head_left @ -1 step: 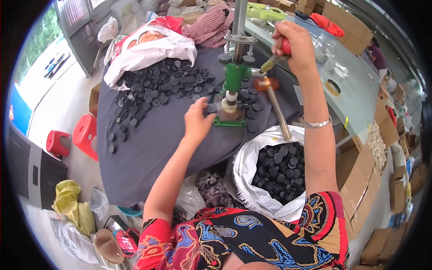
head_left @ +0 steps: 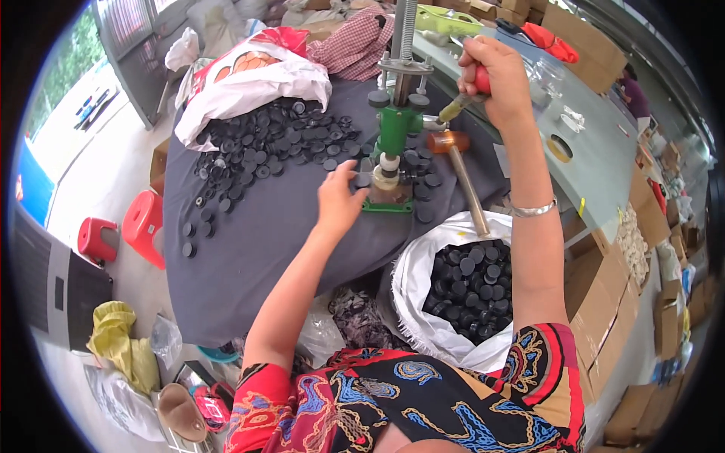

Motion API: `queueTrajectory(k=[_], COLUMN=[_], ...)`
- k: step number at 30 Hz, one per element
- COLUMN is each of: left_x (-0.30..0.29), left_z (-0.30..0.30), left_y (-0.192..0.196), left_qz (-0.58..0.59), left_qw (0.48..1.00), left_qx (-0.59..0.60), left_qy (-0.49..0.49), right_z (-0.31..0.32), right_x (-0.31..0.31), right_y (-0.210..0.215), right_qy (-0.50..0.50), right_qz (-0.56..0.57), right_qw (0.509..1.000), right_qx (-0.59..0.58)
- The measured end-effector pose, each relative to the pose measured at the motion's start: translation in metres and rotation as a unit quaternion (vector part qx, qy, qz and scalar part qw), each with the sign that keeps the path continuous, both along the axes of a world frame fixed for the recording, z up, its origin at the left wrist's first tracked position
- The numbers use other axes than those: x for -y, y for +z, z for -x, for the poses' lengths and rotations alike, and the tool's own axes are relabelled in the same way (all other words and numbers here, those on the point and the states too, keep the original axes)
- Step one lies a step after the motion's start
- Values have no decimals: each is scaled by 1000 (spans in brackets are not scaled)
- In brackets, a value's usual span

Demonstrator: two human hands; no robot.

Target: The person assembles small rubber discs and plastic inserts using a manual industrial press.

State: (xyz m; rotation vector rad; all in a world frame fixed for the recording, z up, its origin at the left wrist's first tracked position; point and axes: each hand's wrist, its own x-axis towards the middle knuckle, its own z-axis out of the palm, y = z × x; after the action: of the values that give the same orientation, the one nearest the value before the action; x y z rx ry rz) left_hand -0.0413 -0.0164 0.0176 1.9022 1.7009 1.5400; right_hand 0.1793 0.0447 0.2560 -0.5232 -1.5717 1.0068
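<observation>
My right hand (head_left: 496, 79) is wrapped round the red ball knob (head_left: 482, 79) of a lever, raised at the right of a green hand press (head_left: 393, 132). Just left of the press's base, my left hand (head_left: 340, 198) has a round black cap (head_left: 362, 180) between thumb and fingertips. Under the ram, at the pale round seat (head_left: 386, 178), sits a small dark part, partly hidden. A heap of black caps (head_left: 260, 147) spreads over the dark cloth left of the press, and more lie at its right.
A mallet (head_left: 468, 189) with an amber head lies right of the press, its handle reaching a white sack (head_left: 408, 294) of black caps. Behind the heap slumps a white and red bag (head_left: 302, 83). A grey-green table (head_left: 596, 174) stands at the right; red stools (head_left: 143, 226) are at the left.
My left hand has shifted slightly right, bringing the black cap closer to the press's seat. My right hand stays on the lever knob, nearly still.
</observation>
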Motion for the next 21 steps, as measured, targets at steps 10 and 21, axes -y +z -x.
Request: queueTrajectory(k=[10,21], left_x=[-47,-44], left_z=[-35,-31], left_y=[-8,-16], left_qz=[43,37], left_qw=[998,999], left_qx=[-22,2], left_qy=[-34,-3], right_z=[-5,-7], right_x=[7,29], right_y=[-2,-23], right_qy=[-16,-21], right_qz=[0,-18], right_qw=[1000,1000], right_qx=[-3,11])
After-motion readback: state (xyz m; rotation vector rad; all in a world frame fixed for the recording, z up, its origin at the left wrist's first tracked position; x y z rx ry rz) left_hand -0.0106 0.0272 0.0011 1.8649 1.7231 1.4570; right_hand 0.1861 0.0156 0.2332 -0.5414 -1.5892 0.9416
